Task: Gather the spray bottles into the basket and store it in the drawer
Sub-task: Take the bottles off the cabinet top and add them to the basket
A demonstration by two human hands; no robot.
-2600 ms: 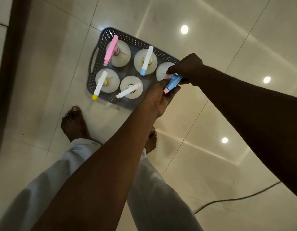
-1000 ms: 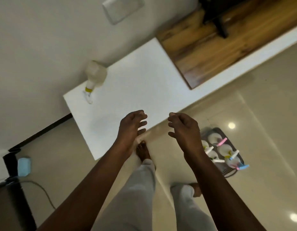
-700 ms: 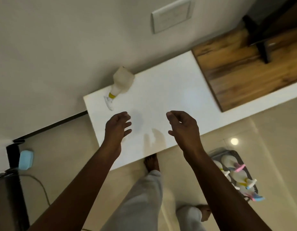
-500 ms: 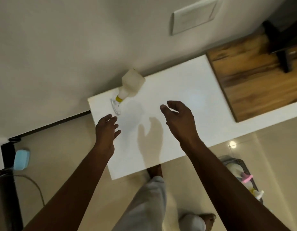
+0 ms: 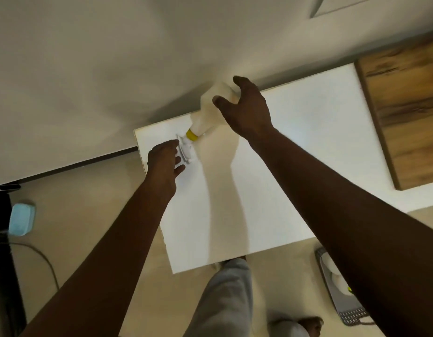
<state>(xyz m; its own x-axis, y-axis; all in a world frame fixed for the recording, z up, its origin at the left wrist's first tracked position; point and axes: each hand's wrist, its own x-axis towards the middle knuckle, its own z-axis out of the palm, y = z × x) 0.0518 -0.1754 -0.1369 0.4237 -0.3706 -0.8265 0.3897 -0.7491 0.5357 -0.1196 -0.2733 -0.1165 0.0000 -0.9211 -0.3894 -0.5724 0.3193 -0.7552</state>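
Fingers: both hands are open. On the right hand the fingers are spread and curved around the body of the spray bottle, but I cannot tell if they touch it already. On the left hand the fingers are loosely curled, with the tips just beside the white trigger head; nothing is pinched.

Bottle: it lies on its side on the white tabletop, near the far left corner and close to the wall. The body is pale, the collar is yellow, and the trigger head points toward the left hand.

Basket: the grey basket stands on the floor at the lower right, partly hidden behind the right forearm. Pale bottle shapes show inside it; how many, I cannot count from this view.

Done: some bottles seem to be already in the basket, judging from what shows there.

Left: this bottle must be lifted and put in the basket, then the basket goes to the drawer. No drawer is visible, so that step looks not yet begun.

Pose: both arms are stretched forward over the tabletop, the right one reaching further, palm down above the bottle; the left one is lower, at the table's left edge.
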